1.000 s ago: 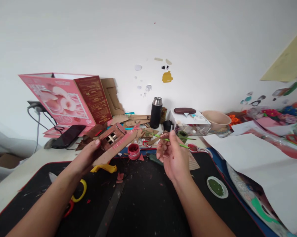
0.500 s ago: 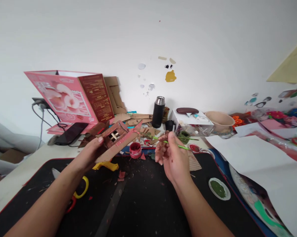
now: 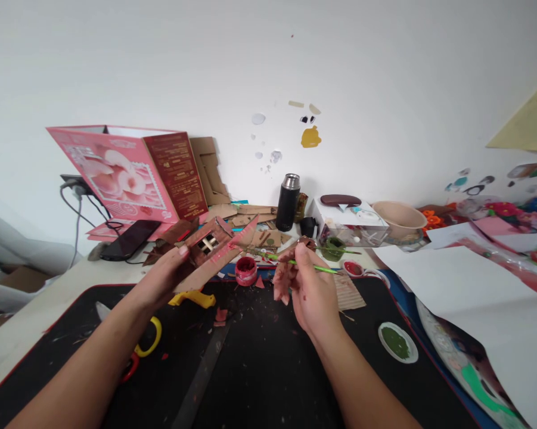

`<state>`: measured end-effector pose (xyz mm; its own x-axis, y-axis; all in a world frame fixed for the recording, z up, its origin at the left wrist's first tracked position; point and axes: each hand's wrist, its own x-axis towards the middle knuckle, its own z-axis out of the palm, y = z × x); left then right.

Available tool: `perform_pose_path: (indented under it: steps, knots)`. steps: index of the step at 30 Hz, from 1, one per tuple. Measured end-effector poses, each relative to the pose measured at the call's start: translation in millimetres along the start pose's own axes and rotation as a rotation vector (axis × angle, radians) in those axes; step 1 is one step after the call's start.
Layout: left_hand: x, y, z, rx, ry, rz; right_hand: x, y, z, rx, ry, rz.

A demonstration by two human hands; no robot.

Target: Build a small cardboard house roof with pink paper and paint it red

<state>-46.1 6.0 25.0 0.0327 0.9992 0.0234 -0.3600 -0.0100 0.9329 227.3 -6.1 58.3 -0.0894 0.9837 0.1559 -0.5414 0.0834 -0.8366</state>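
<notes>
My left hand [image 3: 167, 274] grips a small reddish-brown cardboard house [image 3: 202, 247] with a cross-barred window. A cardboard strip [image 3: 214, 265] with pinkish-red paint along its upper part juts from the house toward the right. My right hand [image 3: 308, 280], with paint stains on its fingers, pinches a thin green paintbrush [image 3: 324, 269]. The brush's tip end points left, at the painted strip; whether it touches is too small to tell. Just below the strip's far end stands an open jar of red paint [image 3: 245, 271].
On the black mat [image 3: 272, 357] lie scissors [image 3: 148, 338], a yellow-handled tool [image 3: 192, 298], scraps, and a lid with green paint [image 3: 397, 342]. Behind stand a black bottle [image 3: 288, 202], a green jar [image 3: 333, 248], a white box [image 3: 351, 217] and a phone [image 3: 129, 240].
My right hand and the brush have moved slightly left, bringing the brush tip nearer the painted strip. The left hand keeps its hold on the house.
</notes>
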Motion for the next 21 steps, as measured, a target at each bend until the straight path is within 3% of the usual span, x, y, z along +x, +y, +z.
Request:
perform_pose_path:
  steps: [9,21]
  knots:
    - [0.2,3.6,9.6,-0.045,-0.026,0.040,3.6,-5.2,0.7,0.016,0.080,-0.025]
    - [2.5,-0.2,-2.0,-0.005,-0.041,0.010,7.5,-7.4,-4.3,0.016,0.174,-0.054]
